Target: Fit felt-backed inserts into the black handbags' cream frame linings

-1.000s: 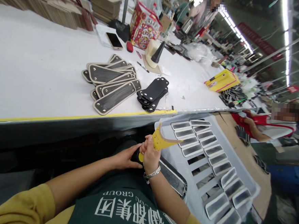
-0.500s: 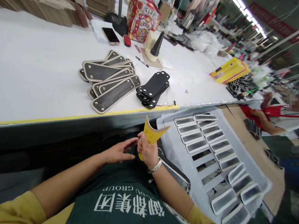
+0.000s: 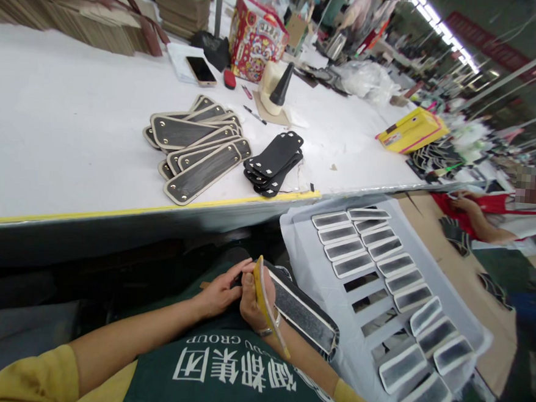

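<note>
My right hand (image 3: 251,298) grips a thin yellow strip (image 3: 265,299) held edge-on over my lap, its length running down along my wrist. My left hand (image 3: 219,291) sits beside it, fingertips touching the right hand's fingers near the strip's top. A dark rectangular panel with a pale border (image 3: 303,314) lies on my lap just right of the hands. On the white table (image 3: 61,137) above lie a fanned pile of pale-edged dark panels (image 3: 198,153) and a stack of black pieces (image 3: 275,162).
A grey slatted rack (image 3: 301,252) on my right holds several small dark panels (image 3: 374,251) in rows. On the table stand a phone (image 3: 200,71), a patterned bag (image 3: 256,38), a black cone (image 3: 281,84) and a yellow box (image 3: 413,130). Another person (image 3: 491,216) sits at the right.
My right hand has lowered the yellow strip from upright in front of the table edge to edge-on over my lap. The left hand stayed against it.
</note>
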Tool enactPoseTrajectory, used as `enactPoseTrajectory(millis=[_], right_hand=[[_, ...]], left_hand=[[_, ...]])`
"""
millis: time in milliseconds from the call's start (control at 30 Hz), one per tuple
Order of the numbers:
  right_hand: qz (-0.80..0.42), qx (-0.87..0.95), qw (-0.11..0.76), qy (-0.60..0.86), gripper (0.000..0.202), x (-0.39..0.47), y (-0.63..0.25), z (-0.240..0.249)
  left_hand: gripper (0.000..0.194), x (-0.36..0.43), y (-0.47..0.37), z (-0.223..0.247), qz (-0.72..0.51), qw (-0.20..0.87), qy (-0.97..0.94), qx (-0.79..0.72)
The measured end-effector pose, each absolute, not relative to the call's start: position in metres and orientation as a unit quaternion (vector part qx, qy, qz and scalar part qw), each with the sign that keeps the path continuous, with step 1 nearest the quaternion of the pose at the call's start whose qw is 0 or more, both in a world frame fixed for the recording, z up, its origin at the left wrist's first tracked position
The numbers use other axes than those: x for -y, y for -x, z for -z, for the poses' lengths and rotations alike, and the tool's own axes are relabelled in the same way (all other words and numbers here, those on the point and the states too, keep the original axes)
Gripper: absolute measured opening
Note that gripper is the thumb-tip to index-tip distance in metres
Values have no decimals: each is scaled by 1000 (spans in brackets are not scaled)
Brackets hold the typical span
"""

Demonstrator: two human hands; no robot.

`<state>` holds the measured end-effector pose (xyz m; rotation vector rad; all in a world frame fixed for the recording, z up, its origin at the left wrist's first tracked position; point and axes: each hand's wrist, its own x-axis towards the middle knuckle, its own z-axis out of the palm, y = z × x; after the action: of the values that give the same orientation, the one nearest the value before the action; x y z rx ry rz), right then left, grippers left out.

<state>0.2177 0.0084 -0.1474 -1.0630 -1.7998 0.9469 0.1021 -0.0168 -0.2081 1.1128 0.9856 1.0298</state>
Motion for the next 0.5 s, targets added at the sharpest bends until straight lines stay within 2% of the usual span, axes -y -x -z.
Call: enactPoseTrajectory(millis=[100, 233, 367, 500], right_hand=[[-360, 739, 408, 397, 13, -15, -213, 144], [-480, 580, 482, 447, 23, -34, -216, 136], [-547, 448, 561, 430, 21, -44, -237, 117], [-575, 408, 578, 411, 17, -37, -243, 111]], left_hand=[[55, 18, -112, 204, -482, 595, -458, -452], [59, 17, -120, 196, -471, 592, -426, -496], [60, 17, -122, 190, -453, 573, -416, -542], [60, 19, -123, 190, -453, 570, -420, -542]])
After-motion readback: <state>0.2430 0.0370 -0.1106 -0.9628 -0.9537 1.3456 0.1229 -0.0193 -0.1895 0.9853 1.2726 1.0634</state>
